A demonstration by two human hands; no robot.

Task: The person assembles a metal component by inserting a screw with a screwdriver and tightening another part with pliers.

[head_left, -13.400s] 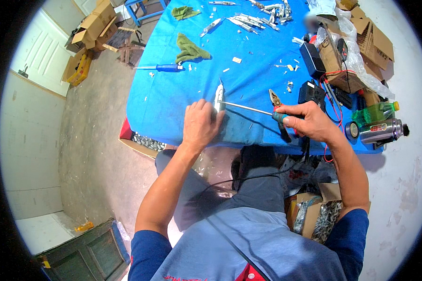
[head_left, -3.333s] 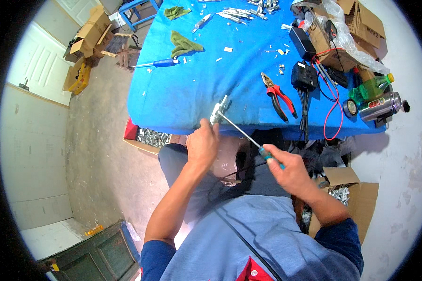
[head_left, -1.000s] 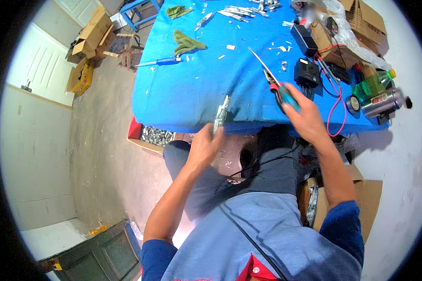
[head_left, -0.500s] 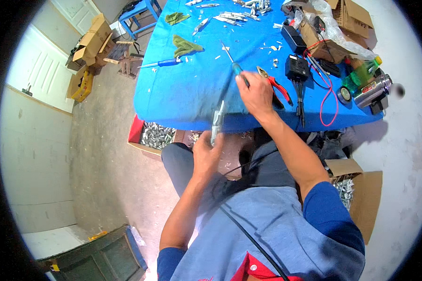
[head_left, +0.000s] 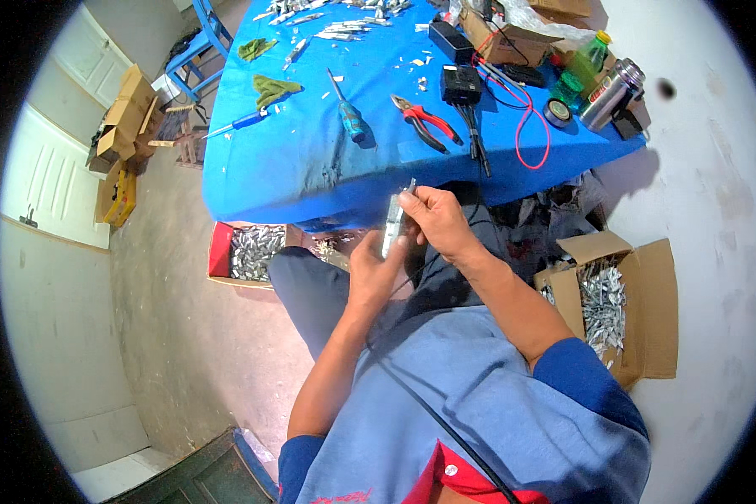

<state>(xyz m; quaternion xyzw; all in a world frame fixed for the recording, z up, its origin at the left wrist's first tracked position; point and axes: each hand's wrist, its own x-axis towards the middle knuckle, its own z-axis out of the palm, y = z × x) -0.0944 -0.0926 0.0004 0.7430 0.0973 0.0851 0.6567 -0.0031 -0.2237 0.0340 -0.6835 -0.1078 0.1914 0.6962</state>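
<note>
My left hand (head_left: 375, 267) is closed around the lower part of a slim silvery-white metal piece (head_left: 393, 227), held upright just off the table's front edge. At its upper end, the thumb and fingers of my right hand (head_left: 441, 223) pinch the same piece. The fingertips hide part of it, so its exact kind cannot be made out. On the blue-covered table (head_left: 269, 181) beyond my hands lies a teal-handled screwdriver (head_left: 351, 119), its tip pointing away. Red-and-black pliers (head_left: 428, 123) rest to its right.
Several similar metal pieces (head_left: 344, 30) lie at the far side. A second screwdriver (head_left: 242, 123) and green cloths (head_left: 273, 89) are at left. Black adapters (head_left: 460, 84), a green bottle (head_left: 581, 71) and a steel flask (head_left: 611, 92) stand right. Boxes of metal parts (head_left: 256, 252) (head_left: 605, 307) flank my legs.
My right hand has let go of the teal screwdriver, now lying on the table, and has come back to grip the metal piece's upper end. The view has shifted a little to the right.
</note>
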